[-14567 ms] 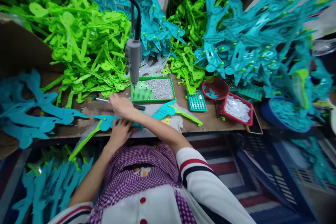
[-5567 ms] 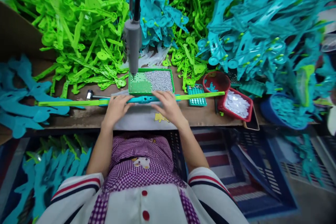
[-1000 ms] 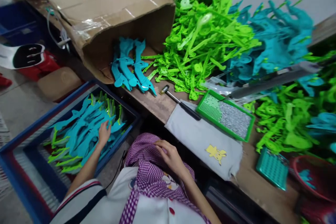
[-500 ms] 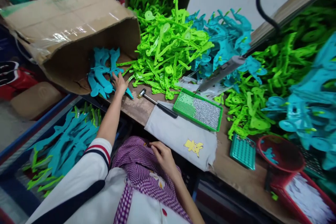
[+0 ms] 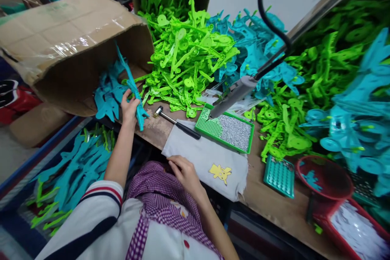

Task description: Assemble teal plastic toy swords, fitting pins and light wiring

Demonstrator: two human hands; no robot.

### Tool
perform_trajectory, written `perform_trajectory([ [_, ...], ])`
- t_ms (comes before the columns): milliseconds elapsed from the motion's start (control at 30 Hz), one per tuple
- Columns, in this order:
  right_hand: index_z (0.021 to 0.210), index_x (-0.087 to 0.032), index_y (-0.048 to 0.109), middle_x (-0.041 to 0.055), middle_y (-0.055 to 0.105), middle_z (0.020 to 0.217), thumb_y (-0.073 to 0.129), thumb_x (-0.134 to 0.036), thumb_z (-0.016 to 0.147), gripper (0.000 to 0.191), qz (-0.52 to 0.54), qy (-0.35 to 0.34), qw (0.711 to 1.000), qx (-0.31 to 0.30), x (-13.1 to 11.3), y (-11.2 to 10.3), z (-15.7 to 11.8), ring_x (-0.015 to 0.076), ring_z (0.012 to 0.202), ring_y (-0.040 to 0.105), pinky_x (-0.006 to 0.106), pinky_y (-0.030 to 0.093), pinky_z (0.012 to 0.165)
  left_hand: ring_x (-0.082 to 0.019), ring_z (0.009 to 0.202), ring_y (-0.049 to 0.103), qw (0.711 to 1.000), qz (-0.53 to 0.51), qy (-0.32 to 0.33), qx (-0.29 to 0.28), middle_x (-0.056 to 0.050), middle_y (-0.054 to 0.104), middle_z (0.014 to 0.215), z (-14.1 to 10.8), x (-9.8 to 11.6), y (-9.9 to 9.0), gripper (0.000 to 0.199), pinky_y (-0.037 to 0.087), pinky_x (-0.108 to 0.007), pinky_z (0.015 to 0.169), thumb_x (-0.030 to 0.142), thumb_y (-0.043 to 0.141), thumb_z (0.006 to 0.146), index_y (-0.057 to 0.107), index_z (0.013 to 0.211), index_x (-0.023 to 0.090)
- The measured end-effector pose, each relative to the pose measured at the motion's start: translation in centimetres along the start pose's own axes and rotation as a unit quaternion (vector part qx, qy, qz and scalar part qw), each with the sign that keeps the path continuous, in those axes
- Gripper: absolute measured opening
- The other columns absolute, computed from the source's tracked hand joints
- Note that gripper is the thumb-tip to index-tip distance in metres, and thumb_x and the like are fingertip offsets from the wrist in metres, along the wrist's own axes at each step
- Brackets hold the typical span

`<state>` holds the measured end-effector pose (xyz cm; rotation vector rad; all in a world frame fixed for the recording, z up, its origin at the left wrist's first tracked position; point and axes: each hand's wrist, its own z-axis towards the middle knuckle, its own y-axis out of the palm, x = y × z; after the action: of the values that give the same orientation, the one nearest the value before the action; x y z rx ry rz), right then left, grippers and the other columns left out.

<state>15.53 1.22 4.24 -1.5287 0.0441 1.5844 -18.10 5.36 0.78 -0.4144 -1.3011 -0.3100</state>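
Note:
My left hand [image 5: 129, 107] grips a long blue plastic piece [image 5: 131, 79], tilted up on its edge at the mouth of the cardboard box. More blue pieces [image 5: 107, 96] lie in a small heap just left of it. My right hand [image 5: 185, 174] is by the table's front edge, at the corner of a grey cloth [image 5: 198, 156] with a yellow cartoon figure. Its fingers are loosely bent and slightly apart, with nothing visible in them. A hammer [image 5: 178, 123] with a black handle lies between the hands, partly on the cloth.
A cardboard box [image 5: 70, 28] lies on its side. Bright green pieces [image 5: 189, 57] are piled behind the hammer. A grey power screwdriver [image 5: 234, 95] hangs over a green tray [image 5: 224, 128] of metal parts. A red bowl [image 5: 324, 176] stands right; a blue crate [image 5: 18, 203] holds pieces at left.
My left hand has picked up one blue piece from the heap and tilted it up. My right hand has shifted a little towards the cloth. The view has turned slightly.

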Motion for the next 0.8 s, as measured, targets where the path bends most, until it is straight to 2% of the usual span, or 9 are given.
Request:
perform_trajectory([
  [100, 0.103, -0.021, 0.071, 0.0062, 0.075, 0.096, 0.047, -0.032, 0.097, 0.026, 0.058, 0.014, 0.997, 0.053, -1.6, -0.3, 3.5, 0.0158, 0.09, 0.071, 0.028, 0.057, 0.084, -0.034, 0.127, 0.056, 0.997, -0.059, -0.014, -0.04, -0.016, 0.05, 0.145, -2.7, -0.2, -0.7, 0.082, 0.055, -0.039, 0.095, 0.046, 0.065, 0.07, 0.04, 0.144, 0.021],
  [200, 0.105, -0.02, 0.07, 0.0076, 0.074, 0.104, 0.047, -0.037, 0.096, 0.03, 0.097, 0.034, 0.988, 0.114, -1.3, 0.5, 7.9, 0.017, 0.097, 0.069, 0.029, 0.056, 0.087, -0.035, 0.136, 0.047, 0.991, -0.086, -0.004, -0.106, -0.018, 0.044, 0.15, -5.1, -0.3, -1.4, 0.093, 0.048, -0.042, 0.106, 0.054, 0.067, 0.064, 0.039, 0.146, 0.02],
  [300, 0.107, -0.019, 0.069, 0.0084, 0.073, 0.109, 0.049, -0.04, 0.094, 0.031, 0.125, 0.084, 0.984, 0.09, 0.8, 1.8, 10.5, 0.0177, 0.096, 0.069, 0.03, 0.056, 0.084, -0.036, 0.139, 0.042, 0.984, -0.084, -0.006, -0.154, -0.019, 0.042, 0.151, -6.6, -0.6, -2.0, 0.098, 0.044, -0.045, 0.11, 0.062, 0.067, 0.064, 0.037, 0.148, 0.021],
  [400, 0.112, -0.018, 0.065, 0.0087, 0.073, 0.107, 0.044, -0.041, 0.096, 0.035, 0.131, 0.137, 0.98, 0.059, 2.6, 3.1, 11.1, 0.0173, 0.09, 0.07, 0.031, 0.056, 0.083, -0.037, 0.139, 0.042, 0.981, -0.089, -0.007, -0.173, -0.02, 0.042, 0.151, -6.8, -1.1, -2.4, 0.102, 0.043, -0.046, 0.111, 0.068, 0.066, 0.062, 0.037, 0.147, 0.02],
  [500, 0.126, -0.019, 0.058, 0.0107, 0.069, 0.119, 0.045, -0.039, 0.096, 0.038, 0.048, 0.132, 0.989, 0.05, 3.1, 4.1, 11.9, 0.0191, 0.099, 0.068, 0.033, 0.054, 0.09, -0.038, 0.137, 0.045, 0.985, -0.105, -0.028, -0.138, -0.022, 0.045, 0.148, -6.0, -1.6, -2.4, 0.103, 0.045, -0.045, 0.109, 0.062, 0.072, 0.057, 0.041, 0.144, 0.017],
  [567, 0.131, -0.019, 0.055, 0.0124, 0.064, 0.128, 0.051, -0.035, 0.094, 0.04, -0.042, 0.116, 0.992, 0.005, 2.9, 4.5, 12.6, 0.0222, 0.111, 0.064, 0.036, 0.051, 0.096, -0.039, 0.134, 0.048, 0.99, -0.096, -0.063, -0.08, -0.023, 0.046, 0.146, -5.3, -1.5, -2.2, 0.095, 0.047, -0.046, 0.106, 0.052, 0.073, 0.06, 0.043, 0.142, 0.015],
  [633, 0.133, -0.02, 0.053, 0.0128, 0.061, 0.132, 0.053, -0.031, 0.093, 0.041, -0.122, 0.123, 0.983, -0.058, 2.6, 4.6, 13.3, 0.0247, 0.116, 0.061, 0.038, 0.05, 0.097, -0.036, 0.131, 0.051, 0.994, -0.073, -0.076, -0.022, -0.021, 0.048, 0.145, -5.0, -0.9, -2.2, 0.084, 0.049, -0.045, 0.104, 0.041, 0.071, 0.066, 0.045, 0.141, 0.015],
  [700, 0.134, -0.021, 0.052, 0.0114, 0.06, 0.132, 0.05, -0.027, 0.094, 0.041, -0.176, 0.139, 0.97, -0.097, 2.4, 4.6, 13.7, 0.0248, 0.116, 0.061, 0.038, 0.05, 0.095, -0.033, 0.131, 0.053, 0.997, -0.05, -0.05, 0.019, -0.018, 0.051, 0.144, -5.0, 0.1, -2.4, 0.077, 0.048, -0.041, 0.105, 0.029, 0.069, 0.067, 0.047, 0.139, 0.015],
  [800, 0.134, -0.022, 0.052, 0.0104, 0.062, 0.129, 0.044, -0.024, 0.096, 0.038, -0.23, 0.143, 0.957, -0.107, 2.3, 4.5, 14.0, 0.0236, 0.114, 0.061, 0.036, 0.049, 0.095, -0.03, 0.132, 0.051, 0.998, -0.036, -0.007, 0.047, -0.015, 0.048, 0.147, -5.3, 1.9, -3.4, 0.079, 0.044, -0.038, 0.109, 0.016, 0.069, 0.063, 0.048, 0.139, 0.017],
])
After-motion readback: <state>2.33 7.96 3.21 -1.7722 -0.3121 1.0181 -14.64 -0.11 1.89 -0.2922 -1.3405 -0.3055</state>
